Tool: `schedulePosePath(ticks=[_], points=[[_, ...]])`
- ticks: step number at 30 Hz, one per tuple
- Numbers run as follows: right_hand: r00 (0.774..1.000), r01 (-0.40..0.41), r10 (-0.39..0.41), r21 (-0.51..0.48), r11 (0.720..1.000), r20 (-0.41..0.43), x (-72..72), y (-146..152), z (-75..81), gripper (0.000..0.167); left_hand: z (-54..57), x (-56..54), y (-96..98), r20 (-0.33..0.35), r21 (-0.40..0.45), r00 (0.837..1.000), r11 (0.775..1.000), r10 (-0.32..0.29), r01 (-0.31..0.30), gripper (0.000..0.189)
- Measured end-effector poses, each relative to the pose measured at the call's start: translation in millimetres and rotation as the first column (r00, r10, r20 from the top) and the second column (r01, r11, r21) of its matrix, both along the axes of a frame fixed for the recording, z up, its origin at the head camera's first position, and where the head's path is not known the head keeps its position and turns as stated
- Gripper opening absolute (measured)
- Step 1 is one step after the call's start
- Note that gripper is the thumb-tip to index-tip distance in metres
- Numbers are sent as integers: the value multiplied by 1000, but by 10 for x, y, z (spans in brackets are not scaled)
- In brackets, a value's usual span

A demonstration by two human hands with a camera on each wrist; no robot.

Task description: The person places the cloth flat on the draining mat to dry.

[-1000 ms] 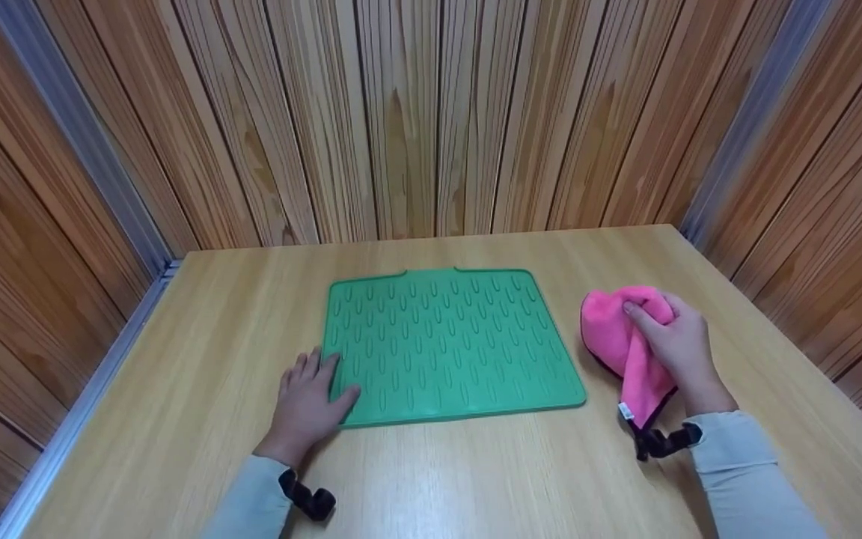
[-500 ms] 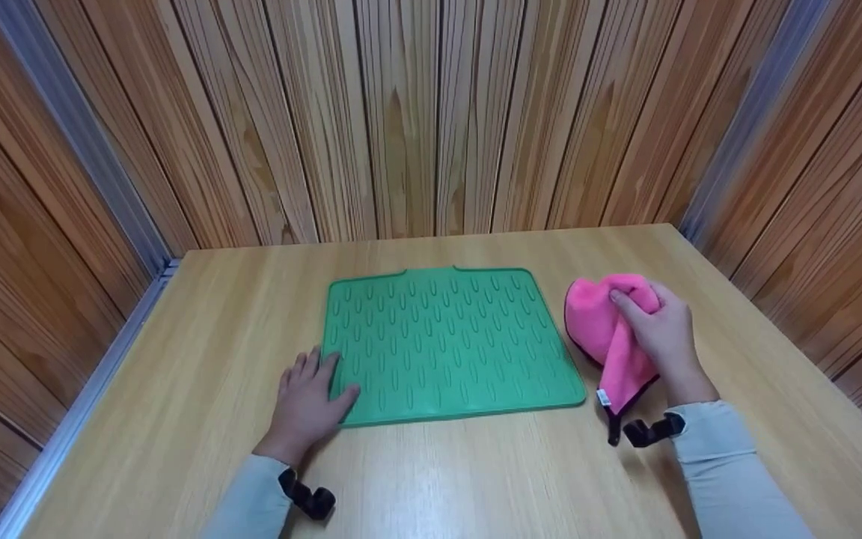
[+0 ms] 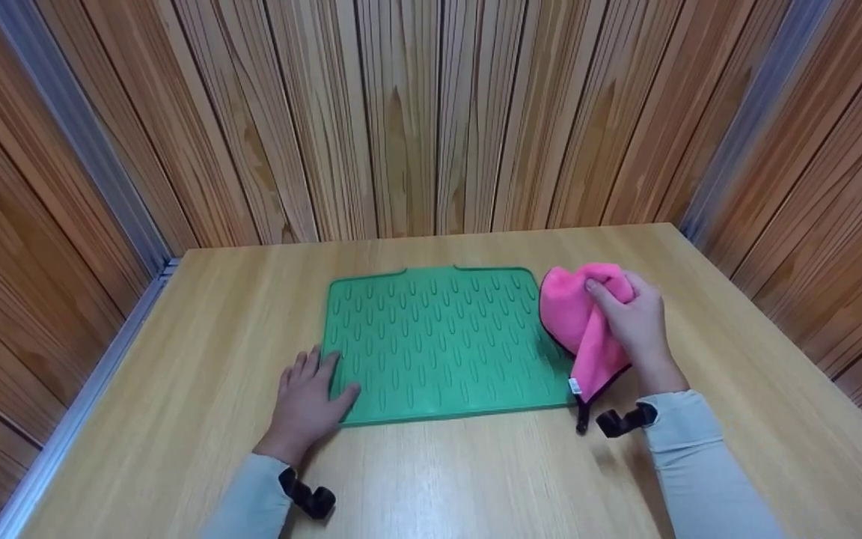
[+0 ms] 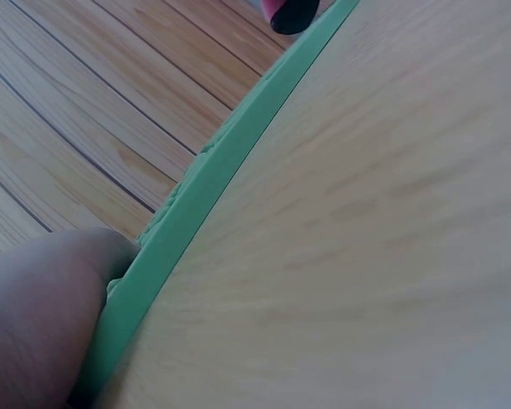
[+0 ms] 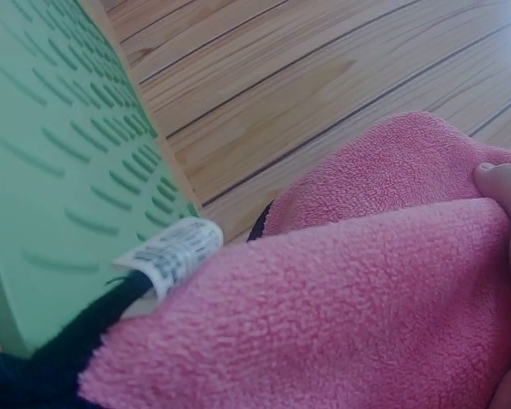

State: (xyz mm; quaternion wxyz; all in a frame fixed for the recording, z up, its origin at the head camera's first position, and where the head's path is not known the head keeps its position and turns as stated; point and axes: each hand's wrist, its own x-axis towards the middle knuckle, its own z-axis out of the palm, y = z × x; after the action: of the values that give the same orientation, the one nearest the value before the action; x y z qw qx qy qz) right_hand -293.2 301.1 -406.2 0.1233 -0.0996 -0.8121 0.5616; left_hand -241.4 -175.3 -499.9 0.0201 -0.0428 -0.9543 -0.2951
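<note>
A green ridged mat [image 3: 438,352] lies flat on the table. At its near left corner rests my left hand [image 3: 307,404], fingers spread, with the thumb and a fingertip on the mat's edge; the left wrist view shows the thumb [image 4: 60,290] against the green rim [image 4: 187,213]. My right hand [image 3: 640,322] pinches a bunched pink cloth [image 3: 573,307] with dark edging, held above the mat's right edge. A white label [image 5: 179,251] and a dark loop hang from the cloth's lower corner. The right wrist view shows the fluffy pink cloth [image 5: 341,315] gathered under the thumb [image 5: 502,183].
The light wooden table [image 3: 431,486] extends around the mat on all sides. Wood-panelled walls [image 3: 401,120] enclose its back and sides, with metal strips at the corners. A black wrist mount [image 3: 307,498] sits on each sleeve.
My right hand has moved left and slightly away from me with the pink cloth, from beside the mat to over its right edge. My left hand and the mat have stayed put.
</note>
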Motion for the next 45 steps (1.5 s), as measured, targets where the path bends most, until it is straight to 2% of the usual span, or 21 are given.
schedulePosePath(ticks=[15,33,41,45], points=[[997,-76,74,-73,994,-30,-83,-321,-3,58,14,-1,4,-23,-11,1000,1000,-10,10,77],[994,-98,90,-171,980,-57,-117,-710,33,52,-2,-6,-10,3,0,1000,1000,-3,3,74],[990,-108,89,-197,974,-107,-125,-878,28,43,20,1,17,-24,2,1000,1000,-7,7,75],[989,-122,102,-202,972,-104,-140,-944,7,41,22,2,18,-25,0,1000,1000,-7,7,76]])
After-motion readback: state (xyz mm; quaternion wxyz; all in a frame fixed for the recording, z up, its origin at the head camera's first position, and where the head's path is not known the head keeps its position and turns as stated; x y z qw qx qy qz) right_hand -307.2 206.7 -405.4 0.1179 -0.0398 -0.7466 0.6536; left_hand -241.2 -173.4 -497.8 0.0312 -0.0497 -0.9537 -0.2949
